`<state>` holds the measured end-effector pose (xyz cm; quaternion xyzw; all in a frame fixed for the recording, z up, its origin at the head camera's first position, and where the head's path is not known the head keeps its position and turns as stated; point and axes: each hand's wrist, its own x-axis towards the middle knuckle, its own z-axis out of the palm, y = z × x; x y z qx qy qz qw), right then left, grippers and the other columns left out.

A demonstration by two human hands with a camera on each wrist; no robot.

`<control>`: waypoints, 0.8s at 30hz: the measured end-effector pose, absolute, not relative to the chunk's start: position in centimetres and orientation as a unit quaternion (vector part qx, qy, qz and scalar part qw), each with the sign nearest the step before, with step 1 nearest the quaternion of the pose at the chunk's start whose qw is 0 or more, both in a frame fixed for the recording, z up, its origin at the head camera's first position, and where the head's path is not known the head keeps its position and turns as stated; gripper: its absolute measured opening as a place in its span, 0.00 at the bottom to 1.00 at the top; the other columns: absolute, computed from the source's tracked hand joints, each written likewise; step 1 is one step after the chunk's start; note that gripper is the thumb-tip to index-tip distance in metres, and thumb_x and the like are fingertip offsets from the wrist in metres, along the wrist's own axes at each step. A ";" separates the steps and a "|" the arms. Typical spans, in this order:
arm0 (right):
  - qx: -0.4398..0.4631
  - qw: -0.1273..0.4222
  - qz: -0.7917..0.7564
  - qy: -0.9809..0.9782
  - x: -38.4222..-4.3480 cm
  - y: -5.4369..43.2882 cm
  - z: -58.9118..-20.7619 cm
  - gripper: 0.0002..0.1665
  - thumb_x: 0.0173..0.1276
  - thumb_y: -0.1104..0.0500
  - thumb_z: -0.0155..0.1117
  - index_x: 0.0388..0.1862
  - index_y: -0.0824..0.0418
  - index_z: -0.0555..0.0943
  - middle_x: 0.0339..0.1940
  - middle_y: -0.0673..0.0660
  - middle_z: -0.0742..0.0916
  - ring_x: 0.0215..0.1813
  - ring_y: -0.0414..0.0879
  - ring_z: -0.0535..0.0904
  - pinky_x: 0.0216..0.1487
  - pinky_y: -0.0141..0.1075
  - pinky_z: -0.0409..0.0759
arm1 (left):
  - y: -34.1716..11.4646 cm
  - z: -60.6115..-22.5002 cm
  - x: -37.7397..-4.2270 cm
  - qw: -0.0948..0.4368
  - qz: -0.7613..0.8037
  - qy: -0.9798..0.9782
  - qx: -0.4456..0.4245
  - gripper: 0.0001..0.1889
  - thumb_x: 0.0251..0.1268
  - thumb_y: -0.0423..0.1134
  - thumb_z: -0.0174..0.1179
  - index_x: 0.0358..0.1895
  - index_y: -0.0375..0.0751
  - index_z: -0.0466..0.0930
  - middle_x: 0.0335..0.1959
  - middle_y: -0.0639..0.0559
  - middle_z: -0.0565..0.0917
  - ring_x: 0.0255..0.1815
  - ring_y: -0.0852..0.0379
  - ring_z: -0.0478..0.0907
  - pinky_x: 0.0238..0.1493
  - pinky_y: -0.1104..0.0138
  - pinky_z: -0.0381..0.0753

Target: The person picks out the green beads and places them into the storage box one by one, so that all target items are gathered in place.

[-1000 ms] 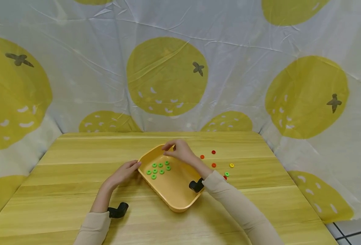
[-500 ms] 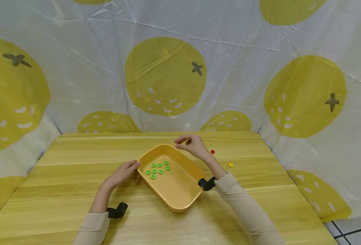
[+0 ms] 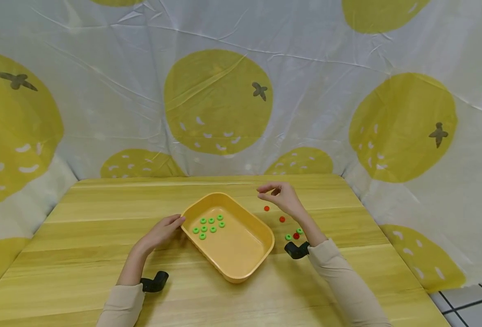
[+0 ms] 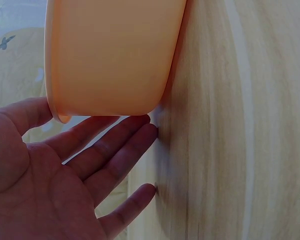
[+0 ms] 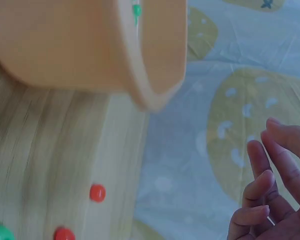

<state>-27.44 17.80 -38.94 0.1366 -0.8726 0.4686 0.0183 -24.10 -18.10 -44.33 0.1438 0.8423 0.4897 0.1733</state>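
Note:
A yellow-orange plastic basin [image 3: 241, 247] stands slantwise on the table, with several green ring-shaped beads [image 3: 204, 229] lying at its left end. My left hand [image 3: 164, 230] holds the basin's left corner. In the left wrist view its thumb [image 4: 35, 111] lies at the rim, while the fingers [image 4: 112, 155] reach along the outer wall. Above the table, right of the basin, is my right hand [image 3: 283, 198]. Its fingers are loosely bent, and no item shows between them in the right wrist view.
Right of the basin lie two orange-red beads, one nearer the back [image 3: 267, 208], plus a red bead [image 3: 296, 236] beside two green beads [image 3: 288, 237]. A patterned cloth [image 3: 314, 104] hangs behind the wooden table [image 3: 61, 272].
My right hand has moved right, from over the basin to beside it. Its arm now uncovers the loose beads near the basin's right side. The left hand stays at the basin's corner.

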 end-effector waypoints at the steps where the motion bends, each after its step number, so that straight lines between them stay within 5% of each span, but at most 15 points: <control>1: 0.132 0.020 0.469 -0.873 -27.4 18.2 -39.0 0.12 0.60 0.53 0.68 0.42 0.54 0.86 0.48 0.56 0.87 0.32 0.46 0.77 0.30 0.36 0.77 | -18.1 -44.4 -24.1 0.173 0.489 0.843 0.144 0.31 0.77 0.47 0.36 0.68 0.20 0.54 0.66 0.26 0.64 0.70 0.31 0.57 0.69 0.43 0.59; 18: 0.108 0.062 0.438 -0.890 -25.0 24.6 -40.3 0.15 0.62 0.55 0.67 0.44 0.63 0.85 0.45 0.63 0.87 0.38 0.50 0.78 0.36 0.28 0.75 | -18.2 -44.4 -24.3 0.170 0.492 0.838 0.162 0.29 0.78 0.46 0.36 0.66 0.21 0.59 0.63 0.27 0.69 0.68 0.32 0.60 0.68 0.43 0.60; 24: 0.096 0.044 0.407 -0.907 -24.4 26.7 -41.9 0.13 0.61 0.58 0.67 0.41 0.65 0.85 0.41 0.64 0.87 0.21 0.43 0.73 0.20 0.28 0.70 | -18.2 -44.3 -24.3 0.169 0.492 0.839 0.160 0.29 0.78 0.46 0.35 0.65 0.20 0.59 0.63 0.26 0.68 0.68 0.32 0.60 0.68 0.43 0.60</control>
